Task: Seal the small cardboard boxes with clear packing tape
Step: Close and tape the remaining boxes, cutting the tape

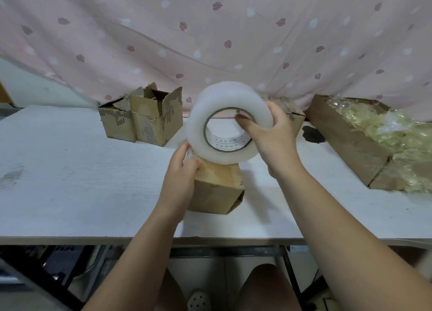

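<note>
Right hand (271, 135) grips the tape roll (228, 123) through its core; left hand (181, 170) clasps the small box (217, 187). Ideally, press the tape end flat and draw the roll along the seam under steady tension.

Backdrop: pink leaf-print curtain (210, 42) — draped behind the white table (70, 182).
Right side: large carton (346, 142) — filled with crumpled plastic (402, 142).

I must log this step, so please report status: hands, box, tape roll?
Right hand grips tape roll, thumb in core. Left hand steadies closed box on table. Nothing blocking.
</note>
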Demonstrator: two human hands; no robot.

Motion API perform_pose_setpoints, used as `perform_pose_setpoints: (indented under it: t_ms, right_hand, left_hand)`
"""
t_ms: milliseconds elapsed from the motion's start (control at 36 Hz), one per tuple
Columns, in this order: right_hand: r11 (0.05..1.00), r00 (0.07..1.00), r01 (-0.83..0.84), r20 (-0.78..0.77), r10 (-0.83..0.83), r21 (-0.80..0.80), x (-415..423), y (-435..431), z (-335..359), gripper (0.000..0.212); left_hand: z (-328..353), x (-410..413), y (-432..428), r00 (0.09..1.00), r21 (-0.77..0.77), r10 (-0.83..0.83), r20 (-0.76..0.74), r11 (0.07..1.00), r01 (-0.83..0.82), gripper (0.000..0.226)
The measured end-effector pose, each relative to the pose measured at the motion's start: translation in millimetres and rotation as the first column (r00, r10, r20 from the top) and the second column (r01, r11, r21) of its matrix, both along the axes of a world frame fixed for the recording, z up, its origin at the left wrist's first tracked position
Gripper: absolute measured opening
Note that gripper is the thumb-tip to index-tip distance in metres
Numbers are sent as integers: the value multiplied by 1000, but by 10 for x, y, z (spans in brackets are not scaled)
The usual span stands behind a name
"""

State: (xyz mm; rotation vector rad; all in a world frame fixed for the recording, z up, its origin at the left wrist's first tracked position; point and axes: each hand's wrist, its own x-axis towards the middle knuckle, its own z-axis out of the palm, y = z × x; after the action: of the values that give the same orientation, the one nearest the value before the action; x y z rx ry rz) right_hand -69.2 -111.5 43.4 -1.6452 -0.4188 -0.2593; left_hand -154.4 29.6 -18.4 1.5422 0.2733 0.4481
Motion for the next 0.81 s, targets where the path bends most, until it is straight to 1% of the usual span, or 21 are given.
perform_pose_setpoints:
  t_ms: [56,139,167,250,333,361,472,583,639,722,750,806]
  right_hand:
    - [998,998,-49,-39,47,-44,-32,69,-94,32]
    - [988,987,-107,-128,93,-109,-101,200,-266,35]
    - [986,985,-106,-147,87,-128,-121,236,-310,37]
    - [984,987,-79,-150,55,-159,-148,281,-357,41]
    - [989,980,-86,-188,62,-122,-133,247,-350,39]
    - [988,978,-95,-194,70,-123,-124,238,-343,36]
    - [979,968,-155,-218,125,-129,-93,235,-296,21]
    - [970,950,-217,-255,183,-112,-83,194,-285,24]
    - [966,947,-233,-253,199,-115,-77,164,-277,21]
    - [967,942,-231,-274,194,-107,-38,111,-213,20]
    - [969,937,-229,-290,194,-93,-16,82,-179,21]
    - [973,934,-214,-308,180,-82,30,-2,-110,23]
  left_hand:
    - [30,19,72,1000,0,-5,2,1000,5,49]
    - [35,-1,177,998,-109,-68,-5,992,67,53]
    - [19,-25,193,995,-100,-104,2,990,104,54]
    - [-22,-62,198,982,-7,-188,-10,982,188,70]
    - [-7,-27,229,984,56,-176,-30,983,178,65]
    - [-8,-13,244,983,61,-178,-37,982,180,68]
    - [-38,-5,244,980,20,-194,-46,981,195,71]
    - [-61,-21,225,981,-20,-194,-32,981,193,74]
    - [-47,-33,227,976,-1,-213,-42,977,214,74]
    - [-15,-51,220,973,39,-227,-32,973,228,61]
    - [-5,-54,221,976,65,-216,-33,974,218,61]
    - [-2,-47,235,979,133,-197,-53,970,202,70]
